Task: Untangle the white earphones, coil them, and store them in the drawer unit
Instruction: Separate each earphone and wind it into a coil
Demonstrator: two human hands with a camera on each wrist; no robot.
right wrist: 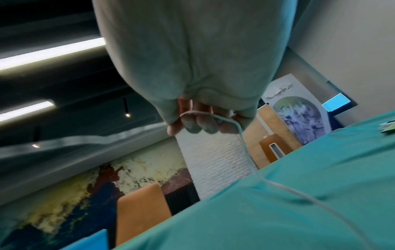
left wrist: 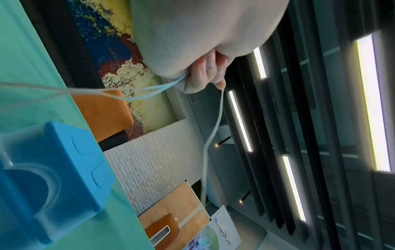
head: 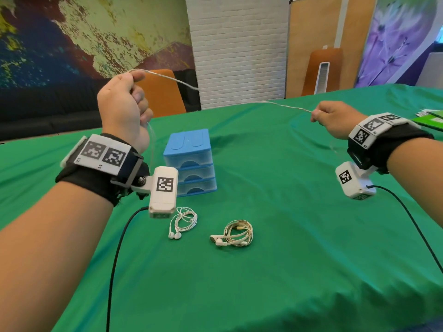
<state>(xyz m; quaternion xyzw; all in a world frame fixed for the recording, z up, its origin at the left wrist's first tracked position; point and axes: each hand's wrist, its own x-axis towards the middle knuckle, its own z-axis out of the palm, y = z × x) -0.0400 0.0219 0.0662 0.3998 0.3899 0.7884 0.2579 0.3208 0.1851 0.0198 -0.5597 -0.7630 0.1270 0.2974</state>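
Note:
A thin white earphone cable (head: 227,95) is stretched in the air between both hands above the green table. My left hand (head: 124,104) is raised at the left and grips one end (left wrist: 211,135), with two strands (left wrist: 136,94) trailing from the fist. My right hand (head: 335,118) pinches the other end at the right, and the cable (right wrist: 245,145) hangs down from its fingers toward the cloth. The blue drawer unit (head: 190,161) with three closed drawers stands on the table below the cable, nearer my left hand.
Two coiled earphone sets lie in front of the drawers: a white one (head: 183,221) and a cream one (head: 237,232). Green cloth (head: 287,259) covers the table. Green leaflets (head: 431,119) lie at the far right edge. An orange chair (head: 163,92) stands behind the table.

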